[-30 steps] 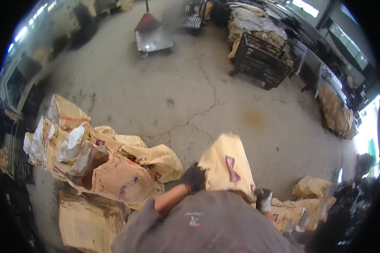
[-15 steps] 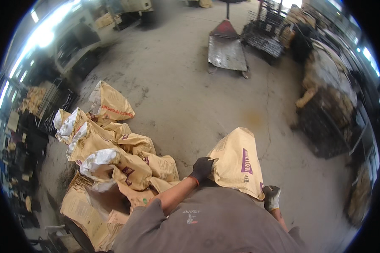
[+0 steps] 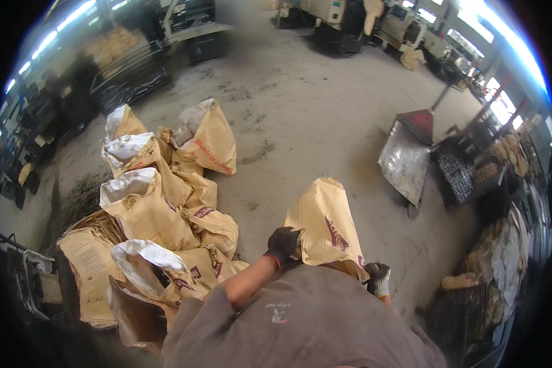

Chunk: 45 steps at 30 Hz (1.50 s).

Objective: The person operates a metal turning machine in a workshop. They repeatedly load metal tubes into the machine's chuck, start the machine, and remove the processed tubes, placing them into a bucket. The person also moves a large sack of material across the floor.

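A tan paper sack (image 3: pixel 322 230) with purple print hangs in front of my body, between my two hands. My left hand (image 3: pixel 283 245), in a dark glove, is closed on the sack's left edge. At its lower right corner, my right hand (image 3: pixel 378 277), in a dark and white glove, grips the paper. The sack looks slack and light. Off to my left stands a group of open paper sacks (image 3: pixel 150 211) with white inner linings, the nearest one (image 3: pixel 184 270) beside my left forearm.
Flattened paper sacks (image 3: pixel 89 276) are stacked at the lower left. A pallet truck (image 3: pixel 406 153) with a metal plate stands ahead on the right, near a black mesh crate (image 3: pixel 459 168). Bulky pale bundles (image 3: pixel 497 251) line the right side. Machines (image 3: pixel 349 21) stand at the back.
My view has turned to the left, so the sack group sits more fully in sight and the pallet truck has shifted right. Both hands still hold the same sack.
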Available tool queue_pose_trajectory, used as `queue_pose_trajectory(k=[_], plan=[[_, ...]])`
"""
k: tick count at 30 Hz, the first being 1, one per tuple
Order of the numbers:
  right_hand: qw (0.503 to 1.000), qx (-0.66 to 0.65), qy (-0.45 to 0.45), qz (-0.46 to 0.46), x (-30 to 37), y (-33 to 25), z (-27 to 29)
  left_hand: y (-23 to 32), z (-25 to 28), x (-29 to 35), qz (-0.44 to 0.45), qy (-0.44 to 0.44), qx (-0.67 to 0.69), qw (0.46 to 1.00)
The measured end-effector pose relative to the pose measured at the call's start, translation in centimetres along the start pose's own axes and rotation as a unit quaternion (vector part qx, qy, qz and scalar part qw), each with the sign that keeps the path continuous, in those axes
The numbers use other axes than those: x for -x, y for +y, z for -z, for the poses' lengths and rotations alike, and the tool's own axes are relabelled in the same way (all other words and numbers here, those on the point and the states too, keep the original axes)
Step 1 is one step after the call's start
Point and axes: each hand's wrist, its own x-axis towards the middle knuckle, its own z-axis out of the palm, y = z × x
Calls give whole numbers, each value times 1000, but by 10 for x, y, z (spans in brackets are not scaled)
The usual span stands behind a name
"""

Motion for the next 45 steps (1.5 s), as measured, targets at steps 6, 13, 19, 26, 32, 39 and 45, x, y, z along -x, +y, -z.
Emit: queue_pose_trajectory(k=[6, 13, 19, 26, 32, 39, 45], plan=[[995, -2, -98, 19, -168, -52, -97, -91, 56, -117, 11, 120, -13, 993], [979, 36, -200, 22, -341, -143, -266, -213, 129, -215, 150, 44, -17, 988], [955, 83, -286, -5, -410, -241, -427, -327, 168, -245, 307, 89, 38, 947], [895, 163, -356, 215, -462, -350, -596, -423, 279, -283, 346, 224, -55, 910], [826, 46, -470, 306, -490, -473, -758, -514, 454, -323, 458, 441, 168, 753], [623, 394, -528, 422, -452, -470, -1051, -647, 443, -312, 587, 89, -53, 803], [694, 281, -577, 327, -458, -378, -1157, -489, 262, -281, 528, 450, -58, 718]])
